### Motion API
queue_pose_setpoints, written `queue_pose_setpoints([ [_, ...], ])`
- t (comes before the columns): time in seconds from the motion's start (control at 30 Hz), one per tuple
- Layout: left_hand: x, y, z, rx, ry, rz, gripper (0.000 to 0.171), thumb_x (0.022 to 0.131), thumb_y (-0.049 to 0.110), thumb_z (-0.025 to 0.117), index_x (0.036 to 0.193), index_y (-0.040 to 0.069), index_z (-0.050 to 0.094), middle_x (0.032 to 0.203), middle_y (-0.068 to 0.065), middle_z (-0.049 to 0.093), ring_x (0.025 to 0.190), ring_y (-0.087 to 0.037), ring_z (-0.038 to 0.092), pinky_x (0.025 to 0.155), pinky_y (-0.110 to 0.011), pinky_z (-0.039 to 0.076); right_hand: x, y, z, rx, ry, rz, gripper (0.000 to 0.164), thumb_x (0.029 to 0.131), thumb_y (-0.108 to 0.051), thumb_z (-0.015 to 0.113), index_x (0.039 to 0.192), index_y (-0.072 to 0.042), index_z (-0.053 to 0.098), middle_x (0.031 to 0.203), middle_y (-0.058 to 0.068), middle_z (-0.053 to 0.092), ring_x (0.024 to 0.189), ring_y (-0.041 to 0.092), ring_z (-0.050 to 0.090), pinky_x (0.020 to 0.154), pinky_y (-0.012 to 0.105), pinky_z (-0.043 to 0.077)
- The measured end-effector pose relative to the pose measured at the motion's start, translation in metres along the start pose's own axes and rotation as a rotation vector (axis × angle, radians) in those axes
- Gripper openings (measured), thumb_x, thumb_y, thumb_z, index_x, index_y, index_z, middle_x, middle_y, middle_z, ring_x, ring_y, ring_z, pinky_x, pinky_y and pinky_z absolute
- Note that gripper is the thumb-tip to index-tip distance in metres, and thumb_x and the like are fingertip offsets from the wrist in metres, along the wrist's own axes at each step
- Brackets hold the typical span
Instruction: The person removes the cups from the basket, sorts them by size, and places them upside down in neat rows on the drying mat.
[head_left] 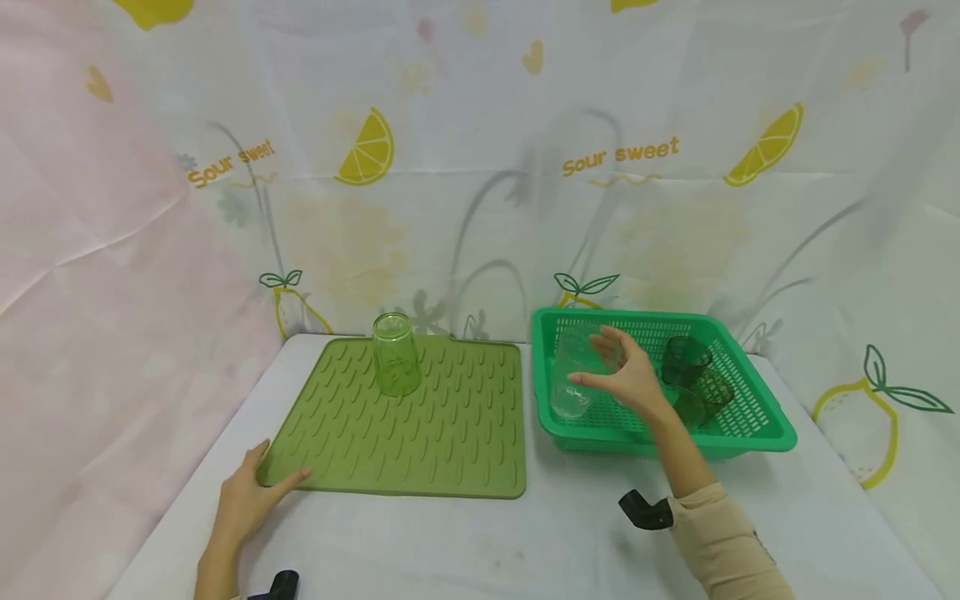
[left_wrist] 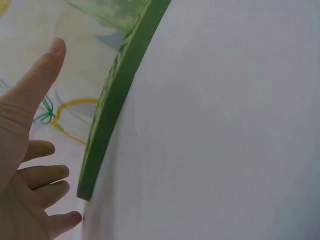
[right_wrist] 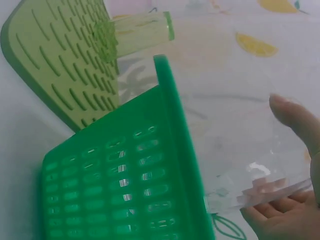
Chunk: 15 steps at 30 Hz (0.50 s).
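My right hand (head_left: pixel 626 375) curls around a clear drinking glass (head_left: pixel 572 396) at the left end of a green plastic basket (head_left: pixel 660 442). In the right wrist view the thumb lies along one side of that clear glass (right_wrist: pixel 250 165) and the fingers along the other. My left hand (head_left: pixel 247 500), fingers spread, is at the near left corner of a green ridged drying mat (head_left: pixel 450 454); whether it touches the mat I cannot tell. A green-tinted glass (head_left: pixel 396 358) stands on the mat's far part.
Several dark tinted glasses (head_left: pixel 684 358) lie in the right part of the basket. The basket stands right of the mat on a white-covered table (head_left: pixel 420 550). Behind rises a lemon-print cloth (head_left: pixel 465 217).
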<state>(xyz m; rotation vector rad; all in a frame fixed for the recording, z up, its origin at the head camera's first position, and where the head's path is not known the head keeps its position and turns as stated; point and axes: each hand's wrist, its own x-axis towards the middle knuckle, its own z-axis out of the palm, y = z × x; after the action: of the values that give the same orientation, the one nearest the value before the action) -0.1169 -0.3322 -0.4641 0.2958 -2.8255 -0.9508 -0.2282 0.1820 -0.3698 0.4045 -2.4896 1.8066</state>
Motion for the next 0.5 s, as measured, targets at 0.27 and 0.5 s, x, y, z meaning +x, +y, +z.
queue_pose_setpoints([
  [0.27, 0.002, 0.048, 0.002, -0.149, 0.083, 0.183, 0.070, 0.081, 0.029, 0.074, 0.130, -0.011, 0.045, 0.118, -0.032, 0.058, 0.110, -0.048, 0.053, 0.093, -0.058, 0.042, -0.003, -0.014, -0.003, 0.086, -0.058, -0.034, 0.086, 0.077, -0.004, 0.075, 0.145, 0.002, 0.023, 0.143, 0.024, 0.038, 0.137, 0.036, 0.030, 0.112, 0.046, 0.027],
  [0.5, 0.007, 0.086, 0.009, -0.209, -0.016, 0.295, 0.061, 0.081, 0.027, 0.075, 0.126, -0.008, 0.052, 0.111, -0.024, 0.064, 0.105, -0.039, 0.060, 0.091, -0.051, 0.048, -0.007, -0.024, -0.005, 0.097, -0.086, -0.062, 0.082, 0.078, -0.003, 0.075, 0.145, -0.002, 0.028, 0.143, 0.021, 0.040, 0.136, 0.035, 0.032, 0.113, 0.052, 0.020],
])
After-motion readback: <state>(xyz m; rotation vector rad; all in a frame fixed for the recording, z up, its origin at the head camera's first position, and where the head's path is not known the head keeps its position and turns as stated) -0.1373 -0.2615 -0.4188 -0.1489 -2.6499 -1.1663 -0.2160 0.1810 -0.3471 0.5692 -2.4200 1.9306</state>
